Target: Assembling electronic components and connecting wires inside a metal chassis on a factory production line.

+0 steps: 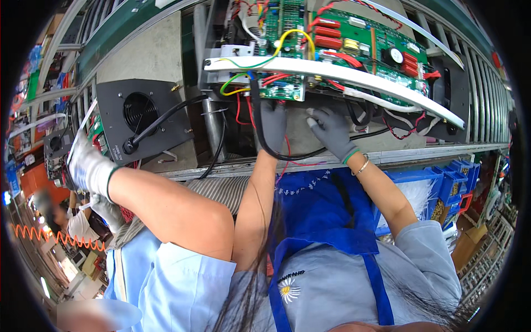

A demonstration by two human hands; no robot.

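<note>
In front of me sits an electronics chassis with a green circuit board [359, 41] that carries red components and wiring. A white bar [343, 83] crosses its near side. My left hand [272, 127], in a grey glove, reaches up to the board's lower edge beside a thick black cable [259, 119]; its fingertips are hidden under the board. Thin red wires hang close to that hand. My right hand [334, 133], gloved too, hovers just below the white bar with fingers apart and nothing visible in them. The black cable loops down beneath both hands.
At my left a co-worker's white-gloved hand [91, 166] is at a white strip beside a dark metal panel [105, 122] with a fan and plugged-in black cord. Metal rollers [492, 99] run along the right. Blue bins [453, 182] of small parts stand at the right.
</note>
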